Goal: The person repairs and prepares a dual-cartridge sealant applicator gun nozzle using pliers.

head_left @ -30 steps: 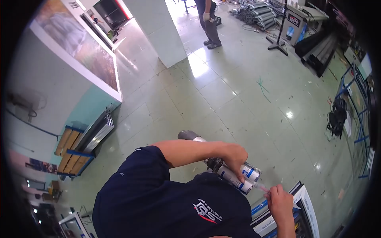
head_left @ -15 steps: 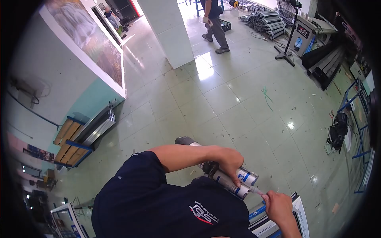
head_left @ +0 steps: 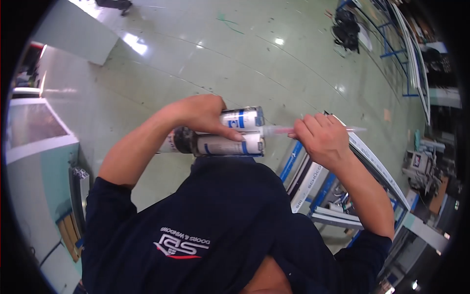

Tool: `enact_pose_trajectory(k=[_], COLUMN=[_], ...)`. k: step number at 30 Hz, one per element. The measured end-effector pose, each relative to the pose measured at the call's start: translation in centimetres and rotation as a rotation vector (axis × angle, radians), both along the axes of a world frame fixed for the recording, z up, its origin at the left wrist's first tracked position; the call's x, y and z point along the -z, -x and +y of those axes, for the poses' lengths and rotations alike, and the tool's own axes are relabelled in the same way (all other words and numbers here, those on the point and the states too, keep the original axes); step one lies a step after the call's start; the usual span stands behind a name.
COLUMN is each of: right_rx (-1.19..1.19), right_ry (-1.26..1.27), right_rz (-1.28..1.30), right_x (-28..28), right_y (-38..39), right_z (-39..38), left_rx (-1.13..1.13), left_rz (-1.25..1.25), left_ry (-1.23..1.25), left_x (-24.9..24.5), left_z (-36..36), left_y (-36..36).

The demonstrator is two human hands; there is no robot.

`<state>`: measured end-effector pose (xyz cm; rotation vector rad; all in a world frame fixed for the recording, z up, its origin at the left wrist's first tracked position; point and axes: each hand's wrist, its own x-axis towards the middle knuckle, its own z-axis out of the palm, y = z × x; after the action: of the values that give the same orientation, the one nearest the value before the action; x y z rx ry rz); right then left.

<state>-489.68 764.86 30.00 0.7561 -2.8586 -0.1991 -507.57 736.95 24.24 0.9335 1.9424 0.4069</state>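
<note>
A dual-cartridge applicator with two white-and-blue cartridges (head_left: 230, 146) lies sideways in front of my chest. My left hand (head_left: 205, 115) is wrapped over the cartridges from above, its thumb between them. A dark part of the tool shows beside my left wrist. From the front of the cartridges a long clear nozzle (head_left: 278, 130) with pinkish contents points right. My right hand (head_left: 320, 137) is closed round this nozzle, and its thin tip sticks out past the fingers.
A rack (head_left: 320, 196) with white and blue profiles stands below my right forearm. Black bundled items (head_left: 345, 30) lie on the floor at the upper right, near a blue frame (head_left: 391, 49). A white pillar (head_left: 78, 34) and part of a person's leg (head_left: 115, 4) show at the upper left.
The view has tilted down and turned. The cartridges now sit level before my chest, and my right hand has moved along the nozzle, which now shows on both sides of it.
</note>
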Motion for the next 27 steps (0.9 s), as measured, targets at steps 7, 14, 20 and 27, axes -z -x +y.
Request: enact_pose_trajectory(k=[7, 14, 20, 27], right_rx=[0.431, 0.294, 0.207, 0.551], right_ry=[0.178, 0.167, 0.089, 0.384], right_rz=[-0.745, -0.4, -0.225, -0.926], right_x=[-2.8, -1.9, 0.1, 0.7], right_y=[-1.0, -3.2, -4.0, -3.7], right_z=[-0.9, -2.1, -1.2, -1.5], left_rx=[0.114, 0.177, 0.138, 0.261], left_rz=[-0.006, 0.036, 0.01, 0.11], left_ry=[0.017, -0.007, -0.034, 0.027], left_x=[-1.1, -1.3, -1.0, -0.6], left_z=[1.7, 1.5, 1.3, 1.7], left_y=[-0.7, -0.8, -0.6, -2.2])
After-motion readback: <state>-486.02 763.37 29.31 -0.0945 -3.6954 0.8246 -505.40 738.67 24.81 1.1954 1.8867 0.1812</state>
